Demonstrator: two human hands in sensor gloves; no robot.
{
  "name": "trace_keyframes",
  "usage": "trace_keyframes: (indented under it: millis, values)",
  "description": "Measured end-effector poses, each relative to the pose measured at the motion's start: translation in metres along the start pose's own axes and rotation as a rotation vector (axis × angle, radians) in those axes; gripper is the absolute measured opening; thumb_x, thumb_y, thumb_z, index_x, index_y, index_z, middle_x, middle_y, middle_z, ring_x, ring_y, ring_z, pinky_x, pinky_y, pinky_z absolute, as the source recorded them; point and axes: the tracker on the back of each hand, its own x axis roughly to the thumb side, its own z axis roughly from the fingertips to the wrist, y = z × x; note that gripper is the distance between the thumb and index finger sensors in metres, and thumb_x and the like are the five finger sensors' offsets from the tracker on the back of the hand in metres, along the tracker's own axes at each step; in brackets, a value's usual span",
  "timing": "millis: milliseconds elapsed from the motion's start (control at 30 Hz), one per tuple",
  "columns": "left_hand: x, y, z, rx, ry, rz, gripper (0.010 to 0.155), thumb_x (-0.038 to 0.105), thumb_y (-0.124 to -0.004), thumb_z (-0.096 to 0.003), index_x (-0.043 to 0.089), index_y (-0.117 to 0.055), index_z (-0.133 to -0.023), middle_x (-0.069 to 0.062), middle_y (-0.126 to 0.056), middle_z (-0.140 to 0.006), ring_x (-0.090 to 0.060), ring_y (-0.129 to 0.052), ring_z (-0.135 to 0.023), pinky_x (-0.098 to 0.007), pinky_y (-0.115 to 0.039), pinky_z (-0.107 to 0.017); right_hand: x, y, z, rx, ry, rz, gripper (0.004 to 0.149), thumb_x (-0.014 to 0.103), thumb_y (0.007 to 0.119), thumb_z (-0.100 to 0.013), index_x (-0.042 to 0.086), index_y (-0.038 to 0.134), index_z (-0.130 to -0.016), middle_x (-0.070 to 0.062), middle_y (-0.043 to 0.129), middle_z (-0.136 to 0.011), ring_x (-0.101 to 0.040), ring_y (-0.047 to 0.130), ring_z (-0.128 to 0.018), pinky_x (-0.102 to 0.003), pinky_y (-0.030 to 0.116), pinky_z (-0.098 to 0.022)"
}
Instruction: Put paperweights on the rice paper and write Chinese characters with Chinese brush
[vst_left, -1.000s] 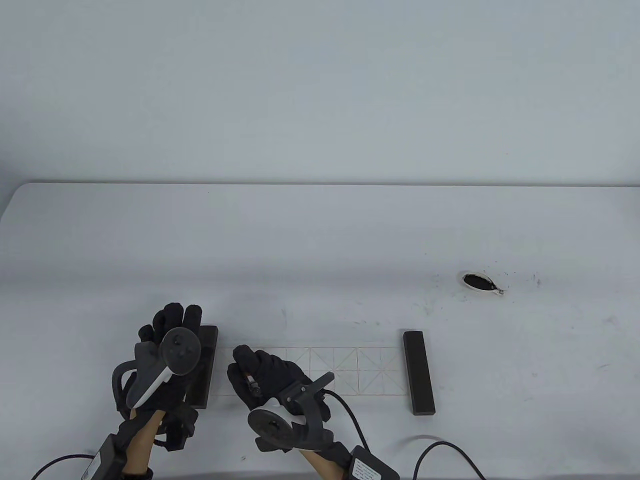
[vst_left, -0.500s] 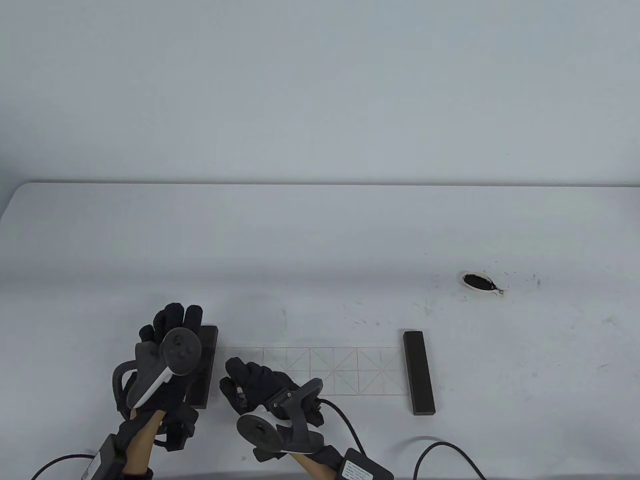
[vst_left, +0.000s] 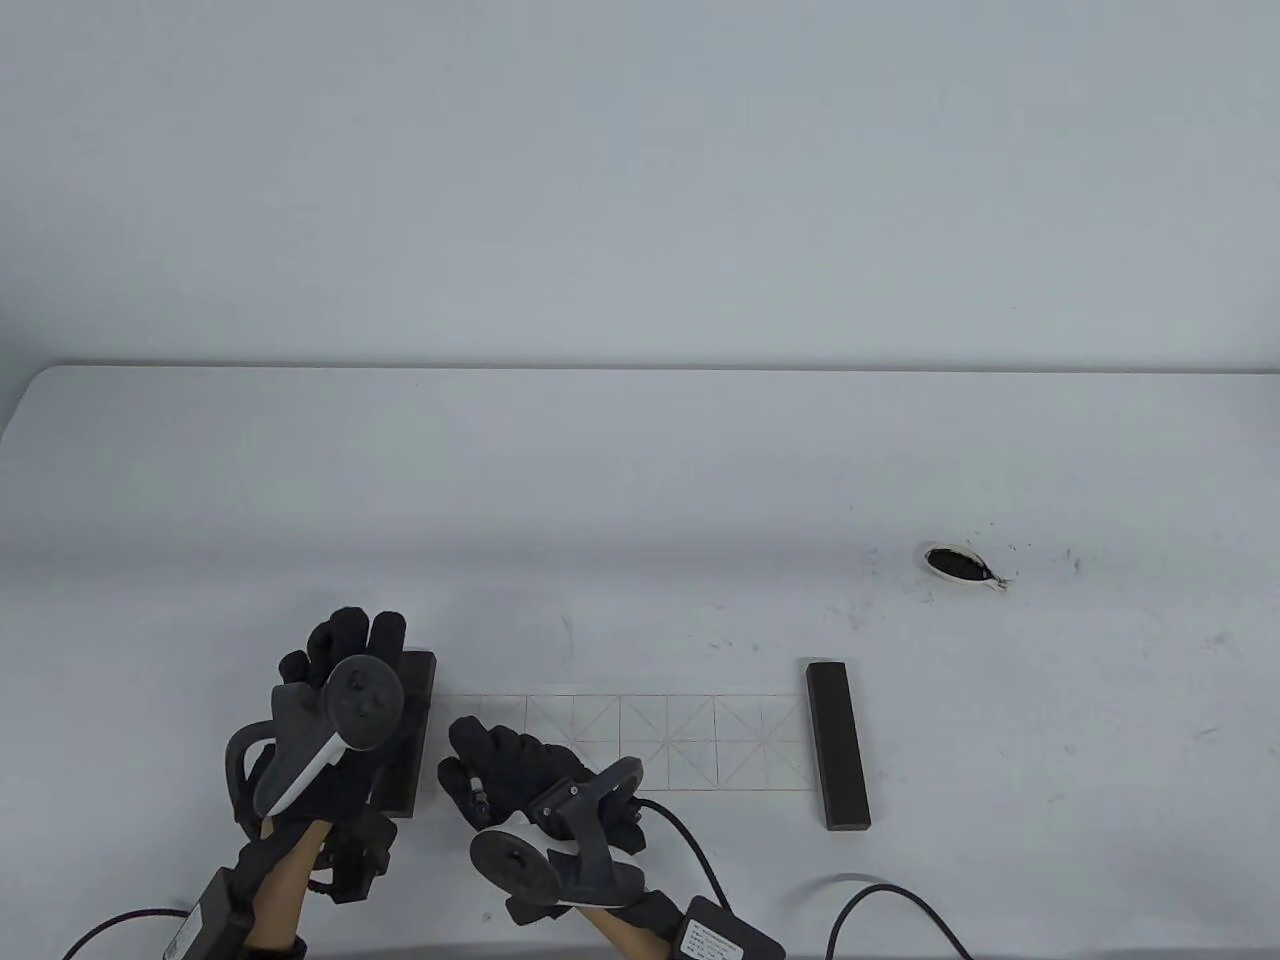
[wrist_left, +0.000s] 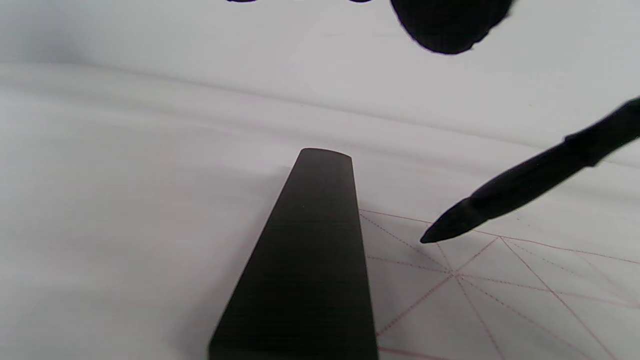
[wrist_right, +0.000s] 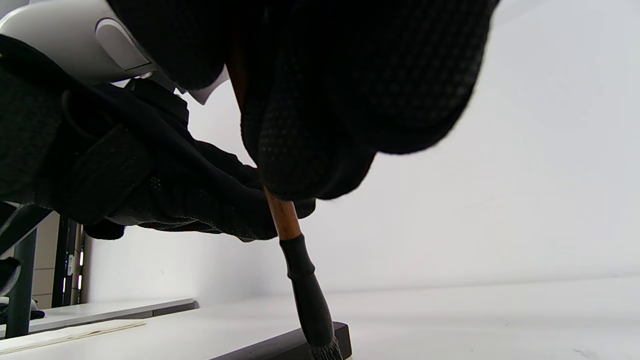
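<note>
— Where's the paper (vst_left: 690, 742)?

— Flat on the table (vst_left: 640, 470), near the front edge. A strip with a red grid. A dark paperweight (vst_left: 838, 745) lies across its right end, and a second weight (wrist_left: 310, 260) sits on the left end, mostly under the left hand (vst_left: 335, 715) from above.

— Is the left hand gripping that weight?

— No grip that I can see. The fingers (vst_left: 345, 630) reach forward fairly straight over it; the wrist camera shows the bar bare, with only a fingertip (wrist_left: 447, 25) hanging in at the top. I can't tell whether the palm actually presses on it.

— And the right hand (vst_left: 530, 775)?

— It's holding the brush (wrist_right: 300, 270). The fingers are curled round the brown shaft, and its top end (vst_left: 475, 790) pokes up between thumb and fingers. The hand is at the left end of the paper, just beside the left weight.

— Is the tip on the paper?

— The black tip (wrist_left: 440, 231) points down into the first grid square, close to the weight's edge. It's right at the surface, but I can't tell whether it touches.

— Anything else out?

— A small white dish of black ink (vst_left: 958, 565), far right, well apart from the paper, with ink specks (vst_left: 1075, 565) around it. Cables (vst_left: 880, 905) trail off the front edge.
</note>
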Motion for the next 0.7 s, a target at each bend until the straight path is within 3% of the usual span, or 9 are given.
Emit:
trace_keyframes:
  millis: [433, 700]
  values:
    - [0.0005, -0.0001, 0.0002, -0.004, -0.002, 0.0, 0.083, 0.054, -0.059, -0.0526, 0.038, -0.012, -0.119, -0.005, -0.01, -0.128, -0.034, -0.018, -0.123, -0.05, -0.014, -0.087, 0.0038, 0.0036, 0.0003, 0.028, -0.011, -0.002, 0.041, 0.038, 0.073, -0.053, 0.009, 0.081, -0.082, -0.012, 0.1, -0.059, -0.017, 0.105, -0.039, -0.028, 0.091, -0.026]
    - [0.0006, -0.0001, 0.0002, -0.004, -0.002, 0.0, 0.083, 0.054, -0.059, -0.0526, 0.038, -0.012, -0.119, -0.004, -0.01, -0.128, -0.034, -0.019, -0.123, -0.05, -0.014, -0.087, 0.0069, -0.0015, -0.0002, 0.063, 0.011, -0.091, 0.041, 0.038, 0.073, -0.053, 0.008, 0.083, -0.079, -0.012, 0.101, -0.056, -0.016, 0.106, -0.036, -0.028, 0.091, -0.024]
